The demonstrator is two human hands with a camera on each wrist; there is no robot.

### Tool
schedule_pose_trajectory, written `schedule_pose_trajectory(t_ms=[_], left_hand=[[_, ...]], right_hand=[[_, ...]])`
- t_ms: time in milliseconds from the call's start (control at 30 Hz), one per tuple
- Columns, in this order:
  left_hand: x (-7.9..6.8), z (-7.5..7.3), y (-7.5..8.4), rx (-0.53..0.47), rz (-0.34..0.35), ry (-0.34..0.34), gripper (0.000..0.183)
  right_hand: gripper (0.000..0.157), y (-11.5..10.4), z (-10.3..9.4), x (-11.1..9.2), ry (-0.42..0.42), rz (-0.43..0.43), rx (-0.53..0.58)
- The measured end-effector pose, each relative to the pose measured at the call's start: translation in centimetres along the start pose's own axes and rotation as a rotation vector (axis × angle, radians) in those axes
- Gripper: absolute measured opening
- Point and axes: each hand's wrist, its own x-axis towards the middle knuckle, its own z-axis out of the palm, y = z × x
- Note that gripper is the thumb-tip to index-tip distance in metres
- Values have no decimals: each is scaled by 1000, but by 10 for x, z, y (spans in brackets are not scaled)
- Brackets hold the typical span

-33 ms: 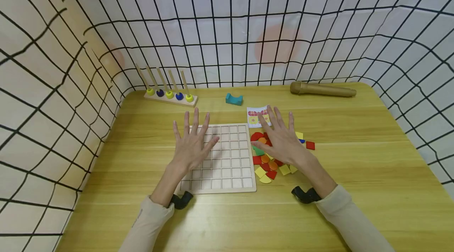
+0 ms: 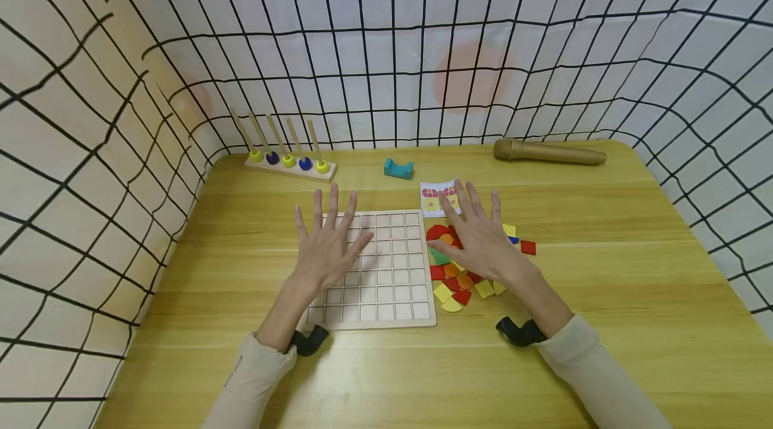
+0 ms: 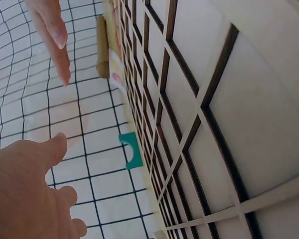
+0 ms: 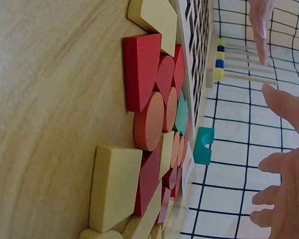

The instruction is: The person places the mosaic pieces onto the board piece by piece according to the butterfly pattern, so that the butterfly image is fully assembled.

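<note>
A pale wooden grid board (image 2: 403,274) with square compartments lies on the table. Spread fingers and thumb mark the left hand (image 2: 323,251), held palm down above the board's left part and gripping nothing. To the right, the right hand (image 2: 480,241) hovers above a heap of flat wooden pieces (image 2: 451,271), also with spread fingers and nothing held. Red, orange, yellow, green and blue pieces appear, squares and rounded shapes among them; the hand hides some. Its fingertips partly cover a small printed card (image 2: 430,204). In the right wrist view a gap shows between the right hand (image 4: 289,164) and the pieces.
Along the table's back stand a peg rack (image 2: 290,169) with yellow and blue beads, a teal notched block (image 2: 398,169) and a brown microphone-shaped stick (image 2: 549,152). White walls with black grid lines (image 2: 374,33) enclose the back and sides.
</note>
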Motion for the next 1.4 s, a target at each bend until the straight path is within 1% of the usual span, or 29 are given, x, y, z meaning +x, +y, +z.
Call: schedule_pose_trajectory(t_ms=[233,400,567,667,833,1000,1167,1267,1400], left_hand=[[1,-1,0,3,0,-4,80],[3,-4,-1,9,12,-5,81],[2,-7,-8,2,16,-17,85],[1,-9,-15,-21,16,-42,88],[-3,-13,-32,-96,28,-121,100],[-7,-15,-57,-198,56,-204,114],[-12,-14,-79,-313,74,-306,126],[-16,-14,-89,-362,94,-362,133],[-20,-14,-97,-390,122,-421,143]], right_hand=[[97,0,-1,-1,12,4,8],[97,2,-5,0,-6,8,0],[98,6,-9,1,-14,-8,2],[98,11,-13,3,-21,-18,16],[98,21,-18,1,-36,-7,51],[96,33,-23,-2,-47,10,66],[94,44,-25,-6,-72,-6,112],[90,50,-25,-7,-83,-17,157],[82,59,-23,-4,-76,-36,217]])
